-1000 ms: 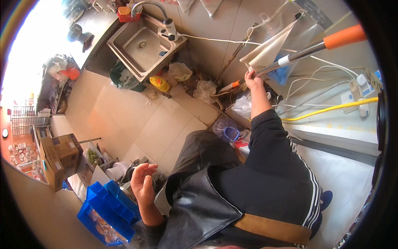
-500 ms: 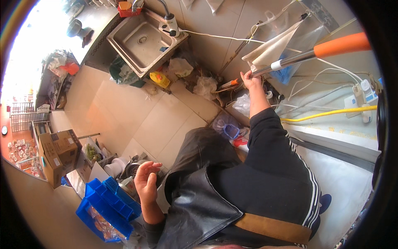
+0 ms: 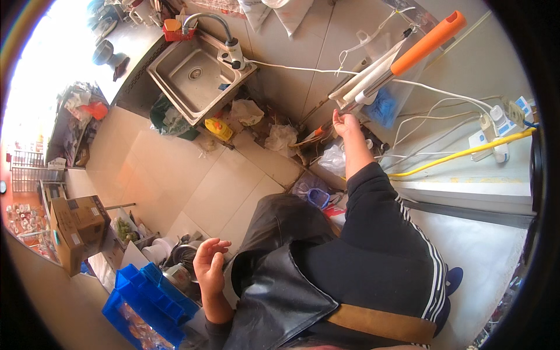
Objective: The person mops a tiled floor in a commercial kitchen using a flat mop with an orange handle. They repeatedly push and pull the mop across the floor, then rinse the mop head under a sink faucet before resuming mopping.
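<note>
My right hand [image 3: 348, 125] reaches out to the far right, with its fingers closed at the lower part of a pole [image 3: 376, 86]. This pole has a long orange grip [image 3: 429, 44] and a metal shaft with a white collar, and it slants up to the right along the wall. What its lower end joins is hidden. Beside it hang a pale cloth [image 3: 364, 76] and a blue bundle [image 3: 382, 108] in clear plastic. My left hand [image 3: 211, 269] hovers by my apron [image 3: 286, 297], its fingers loosely bent and apart, holding nothing.
A steel sink [image 3: 169, 87] with a tap [image 3: 234, 52] stands beyond the floor. Under it sit a yellow bottle [image 3: 219, 129] and plastic bags [image 3: 281, 139]. Cables and a power strip [image 3: 496, 137] run along the right. Blue crates [image 3: 149, 297] and cardboard boxes [image 3: 81, 224] are at left.
The pole's orange grip has swung up and to the left, so the pole lies nearer the wall. My right hand has shifted slightly with it. My left hand stays about where it was.
</note>
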Demonstrator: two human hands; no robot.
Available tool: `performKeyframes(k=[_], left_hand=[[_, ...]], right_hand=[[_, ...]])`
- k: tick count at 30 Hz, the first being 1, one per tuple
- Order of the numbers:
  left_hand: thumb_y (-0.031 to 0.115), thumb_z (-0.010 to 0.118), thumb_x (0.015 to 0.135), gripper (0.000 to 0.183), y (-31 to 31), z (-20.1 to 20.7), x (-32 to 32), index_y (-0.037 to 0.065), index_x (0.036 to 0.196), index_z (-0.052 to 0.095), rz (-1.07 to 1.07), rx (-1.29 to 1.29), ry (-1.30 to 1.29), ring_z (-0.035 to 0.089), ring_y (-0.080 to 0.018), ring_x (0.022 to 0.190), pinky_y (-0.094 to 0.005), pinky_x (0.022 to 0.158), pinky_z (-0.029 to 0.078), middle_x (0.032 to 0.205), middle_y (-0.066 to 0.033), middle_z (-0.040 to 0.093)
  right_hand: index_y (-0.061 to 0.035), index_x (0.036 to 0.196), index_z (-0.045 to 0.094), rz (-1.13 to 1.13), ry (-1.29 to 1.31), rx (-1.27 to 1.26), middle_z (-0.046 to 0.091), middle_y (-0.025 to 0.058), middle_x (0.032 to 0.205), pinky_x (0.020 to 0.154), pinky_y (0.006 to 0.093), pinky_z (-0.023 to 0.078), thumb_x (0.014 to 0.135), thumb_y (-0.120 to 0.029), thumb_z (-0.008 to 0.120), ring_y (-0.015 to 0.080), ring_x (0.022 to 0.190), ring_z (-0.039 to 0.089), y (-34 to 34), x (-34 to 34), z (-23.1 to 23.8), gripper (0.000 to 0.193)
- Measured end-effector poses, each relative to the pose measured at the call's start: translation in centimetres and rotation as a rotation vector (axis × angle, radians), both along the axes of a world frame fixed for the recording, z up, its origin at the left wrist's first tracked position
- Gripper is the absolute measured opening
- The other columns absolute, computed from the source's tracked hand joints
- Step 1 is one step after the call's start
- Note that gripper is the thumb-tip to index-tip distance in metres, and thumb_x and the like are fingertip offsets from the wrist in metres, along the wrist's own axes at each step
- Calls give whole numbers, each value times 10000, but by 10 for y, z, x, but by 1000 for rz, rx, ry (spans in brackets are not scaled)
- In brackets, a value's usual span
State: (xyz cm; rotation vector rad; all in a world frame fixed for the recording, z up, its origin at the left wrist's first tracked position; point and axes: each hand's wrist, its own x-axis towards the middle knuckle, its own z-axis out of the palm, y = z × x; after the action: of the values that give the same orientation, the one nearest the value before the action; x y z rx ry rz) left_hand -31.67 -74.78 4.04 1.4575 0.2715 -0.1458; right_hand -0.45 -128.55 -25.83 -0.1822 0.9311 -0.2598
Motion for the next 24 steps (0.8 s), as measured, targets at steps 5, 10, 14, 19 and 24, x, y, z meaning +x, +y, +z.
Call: performKeyframes(k=[5, 10, 14, 19, 24], left_hand=[[11, 571, 922, 346, -1, -5, -7, -20, 1265, 605, 17, -46, 18, 665, -189, 1008, -316, 937, 497, 1091, -157, 729], [-3, 565, 925, 340, -1, -10, -13, -18, 1262, 606, 23, -27, 38, 658, -185, 997, -313, 937, 495, 1088, -162, 732], [125, 604, 965, 330, -3, -9, -15, -11, 1266, 605, 13, 1, 39, 677, -243, 1068, -333, 933, 504, 1096, -166, 721], [79, 586, 960, 308, -10, -5, -14, -18, 1252, 610, 19, 2, 66, 683, -233, 1052, -337, 940, 514, 1087, -160, 727], [48, 615, 963, 284, -5, 3, -32, -18, 1238, 624, 76, -14, 80, 663, -170, 1060, -323, 964, 510, 1095, -111, 727]], right_hand=[[31, 1228, 460, 111, 137, -171, 540, 197, 1030, 732, 384, 652, 901, 62, 557, 334, 876, 647, 14, -2, 29, 342], [-47, 1273, 455, 211, 278, -276, 502, 185, 1106, 711, 367, 643, 916, 13, 628, 303, 870, 634, 28, -9, 47, 401], [-68, 1266, 469, 270, 289, -329, 487, 173, 1133, 702, 364, 640, 918, -23, 666, 292, 905, 624, 31, -12, 40, 403], [-42, 1235, 495, 330, 197, -251, 555, 193, 1097, 725, 368, 625, 928, -64, 683, 305, 925, 621, 21, -7, 8, 361], [-3, 1194, 546, 576, 188, -242, 631, 166, 1092, 749, 320, 620, 988, -182, 658, 257, 939, 662, 44, -26, -32, 294]])
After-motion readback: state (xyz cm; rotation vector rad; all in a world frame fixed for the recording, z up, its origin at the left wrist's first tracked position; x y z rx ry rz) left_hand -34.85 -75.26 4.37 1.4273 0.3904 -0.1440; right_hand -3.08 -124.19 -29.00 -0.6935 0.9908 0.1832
